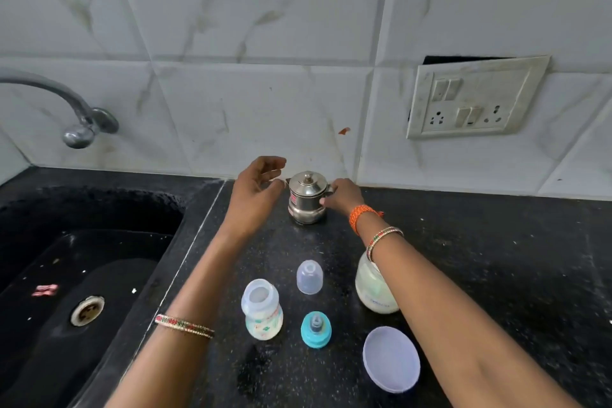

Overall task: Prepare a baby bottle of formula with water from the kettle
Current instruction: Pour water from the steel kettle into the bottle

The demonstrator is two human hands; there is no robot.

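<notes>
While right hand grips kettle, bottle, teat, formula jar nearer.

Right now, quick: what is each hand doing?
Left hand: open, fingers loosely curved beside the small lidded steel kettle, holding nothing.
Right hand: gripping the kettle's handle side.

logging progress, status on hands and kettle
Right hand grips kettle handle; left hand open beside it. Kettle lidded, on counter. Bottle open, uncapped. Path clear.
</notes>
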